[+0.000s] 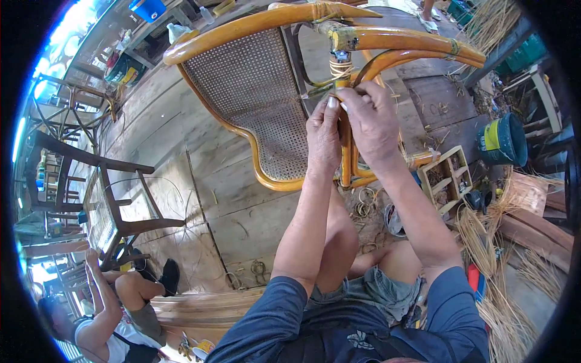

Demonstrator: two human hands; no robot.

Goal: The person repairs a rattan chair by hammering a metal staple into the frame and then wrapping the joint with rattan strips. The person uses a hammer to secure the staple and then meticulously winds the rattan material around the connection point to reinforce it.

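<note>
At the upright honey-coloured rattan chair post (345, 130), the left hand (324, 136) and right hand (372, 118) pinch a thin pale cane strip (341, 68). Keeping that binding taut and each turn tight against the last looks best.

Both hands up at a rattan chair (254, 91): left hand (324, 136) and right hand (372, 118) pinching a cane strip at its post.

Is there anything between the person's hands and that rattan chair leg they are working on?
Nothing visible. The left hand and right hand are both already on the upright rattan post of the chair, fingers pinching a thin strip against it.
</note>
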